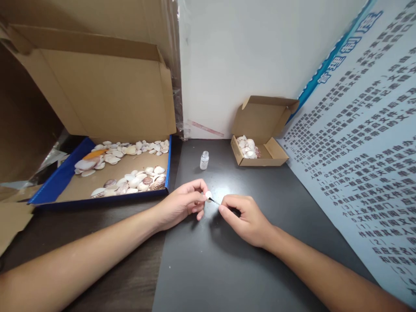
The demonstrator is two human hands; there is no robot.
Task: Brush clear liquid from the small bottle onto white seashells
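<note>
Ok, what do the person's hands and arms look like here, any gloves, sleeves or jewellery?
Both are bare. The left hand and right hand wear no gloves, and no ring shows. The left forearm and right forearm are uncovered as far as the picture's edge, with no sleeve, watch or bracelet in view.

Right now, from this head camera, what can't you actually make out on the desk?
Head view: white piece pinched in the left hand, mostly covered by fingertips; too small to identify.
Head view: thin dark tool, its handle hidden inside the right hand.
Head view: small bottle, too small to show any contents.
Head view: small box, front wall hides its lower shells.
</note>
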